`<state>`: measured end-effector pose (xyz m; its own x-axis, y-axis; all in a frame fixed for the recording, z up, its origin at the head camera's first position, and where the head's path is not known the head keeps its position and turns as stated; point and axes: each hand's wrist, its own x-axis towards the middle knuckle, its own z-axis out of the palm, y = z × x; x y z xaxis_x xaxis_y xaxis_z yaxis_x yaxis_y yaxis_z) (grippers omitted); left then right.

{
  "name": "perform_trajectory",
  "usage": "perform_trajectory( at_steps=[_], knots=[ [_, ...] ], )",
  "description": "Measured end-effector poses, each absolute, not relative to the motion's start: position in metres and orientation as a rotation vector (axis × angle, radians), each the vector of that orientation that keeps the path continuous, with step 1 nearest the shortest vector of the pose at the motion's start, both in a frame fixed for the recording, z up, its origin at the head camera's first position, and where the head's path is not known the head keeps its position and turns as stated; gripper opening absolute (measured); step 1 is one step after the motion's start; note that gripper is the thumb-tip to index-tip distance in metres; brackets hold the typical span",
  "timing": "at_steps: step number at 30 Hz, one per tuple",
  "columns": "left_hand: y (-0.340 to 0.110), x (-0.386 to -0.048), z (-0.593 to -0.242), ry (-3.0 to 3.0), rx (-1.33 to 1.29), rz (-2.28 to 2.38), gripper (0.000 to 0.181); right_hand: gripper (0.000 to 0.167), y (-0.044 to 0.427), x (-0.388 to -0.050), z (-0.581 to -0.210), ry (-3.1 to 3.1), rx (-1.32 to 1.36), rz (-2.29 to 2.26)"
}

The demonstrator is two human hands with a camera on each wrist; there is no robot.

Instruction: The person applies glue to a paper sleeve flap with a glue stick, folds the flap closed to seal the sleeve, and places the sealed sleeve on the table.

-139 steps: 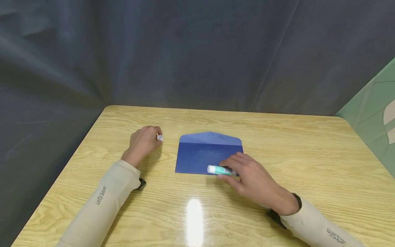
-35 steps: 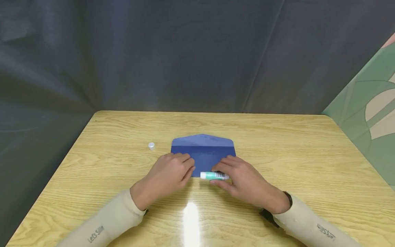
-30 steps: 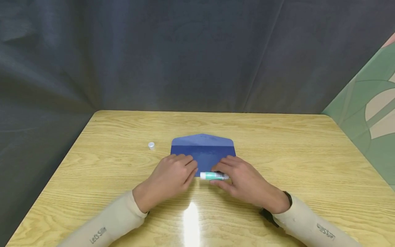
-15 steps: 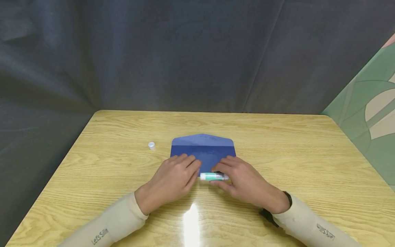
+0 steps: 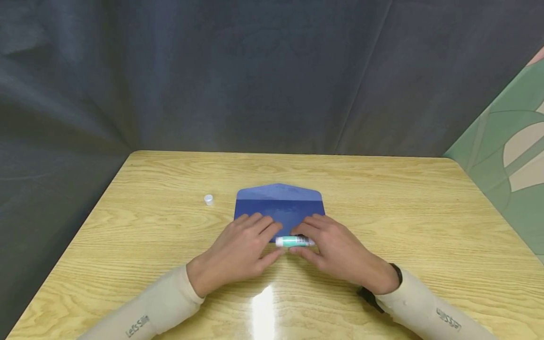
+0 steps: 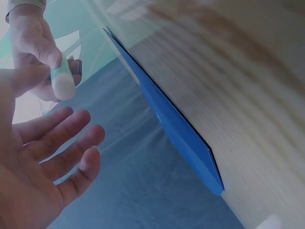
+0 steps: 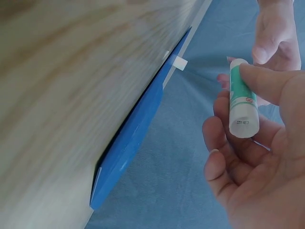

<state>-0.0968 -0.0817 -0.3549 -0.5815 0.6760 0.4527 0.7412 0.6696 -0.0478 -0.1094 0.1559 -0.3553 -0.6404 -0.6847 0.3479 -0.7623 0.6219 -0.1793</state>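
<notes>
At lower centre, the right hand pinches the tube crosswise, presumably presenting its end to the empty, spread left hand.

envelope dark blue, flap lighter blue; glue stick teal-green and white; cap whitish; tabletop yellow wood grain; sleeves cream, dark lettering; backdrop dark grey-blue; panel green and beige

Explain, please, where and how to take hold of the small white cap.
Pinch the small white cap by its round side, probably best from above with the free left hand: it is short, seems to stand upright on the table, and sits left of the blue envelope, apart from it.
</notes>
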Motion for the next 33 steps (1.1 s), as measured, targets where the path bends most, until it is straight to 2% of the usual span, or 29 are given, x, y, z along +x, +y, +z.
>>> perform_trajectory(
  at_steps=[22,33],
  knots=[
    [-0.0800,-0.0960,-0.3568,-2.394,-1.154,-0.220,0.029,0.018,0.1552,-0.1085,-0.3555,-2.576,1.276,0.526],
    [-0.0795,-0.0969,-0.3571,-2.360,-1.179,-0.236,0.023,0.023,0.1546,-0.1086,-0.3568,-2.518,1.294,0.517]
  ],
)
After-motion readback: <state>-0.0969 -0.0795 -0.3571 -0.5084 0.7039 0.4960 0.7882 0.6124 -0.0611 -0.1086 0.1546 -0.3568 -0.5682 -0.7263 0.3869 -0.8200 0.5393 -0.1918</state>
